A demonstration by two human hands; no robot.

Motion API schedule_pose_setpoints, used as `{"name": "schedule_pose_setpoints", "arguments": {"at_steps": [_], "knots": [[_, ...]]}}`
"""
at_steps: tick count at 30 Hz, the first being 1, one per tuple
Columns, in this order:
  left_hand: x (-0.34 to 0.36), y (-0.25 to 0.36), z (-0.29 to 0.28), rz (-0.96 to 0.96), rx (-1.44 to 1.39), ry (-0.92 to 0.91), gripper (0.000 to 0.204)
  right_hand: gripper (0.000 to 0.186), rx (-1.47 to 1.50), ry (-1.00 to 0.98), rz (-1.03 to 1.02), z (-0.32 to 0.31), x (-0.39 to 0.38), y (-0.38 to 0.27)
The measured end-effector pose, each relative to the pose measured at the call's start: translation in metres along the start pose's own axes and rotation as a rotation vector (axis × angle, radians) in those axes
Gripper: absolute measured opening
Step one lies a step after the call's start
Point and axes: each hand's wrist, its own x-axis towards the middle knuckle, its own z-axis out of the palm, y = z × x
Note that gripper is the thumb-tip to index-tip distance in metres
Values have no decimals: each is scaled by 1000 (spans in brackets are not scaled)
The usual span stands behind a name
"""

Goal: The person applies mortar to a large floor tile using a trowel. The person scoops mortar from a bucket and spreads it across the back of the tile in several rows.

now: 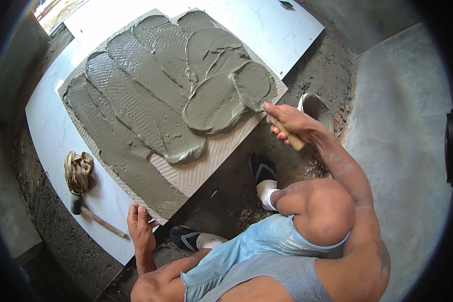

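My right hand (292,121) grips the wooden handle (292,141) of a trowel, whose blade (246,98) rests in wet grey mortar (136,85) on the right part of a large tile. The tile's ribbed back (196,171) shows bare along the lower right and the borders, with mortar spread over most of it. At the tile's near left corner, my left hand (141,226) holds the edge with fingers curled round it.
White marble-patterned tiles (50,116) lie beneath and behind. A rubber mallet (95,218) and a crumpled brown cloth (79,171) rest at left. A white bucket (312,105) stands at right beside a concrete wall (397,110). My sandalled feet (262,176) are on the dirty floor.
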Motion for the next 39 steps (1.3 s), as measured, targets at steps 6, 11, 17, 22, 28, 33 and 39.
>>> {"name": "schedule_pose_setpoints", "arguments": {"at_steps": [6,11,17,22,28,33,39], "knots": [[-6,12,2,-9,154,91,26,50,-62,-294,89,70,-9,-10],[6,-4,4,11,14,35,28,51,-401,-402,-3,111,-18,-18],[0,-7,-7,0,-5,55,27,52,-1078,-391,-598,146,-16,-16],[1,4,10,15,-31,40,27,45,-1529,138,-814,87,-19,-18],[-2,5,11,-9,19,109,24,42,-1542,453,-828,38,-27,-2],[-1,-7,-6,-20,37,66,27,37,-1582,420,-1096,15,-24,26],[-1,-2,1,8,-10,75,25,37,-1598,599,-1065,-44,10,23]]}}
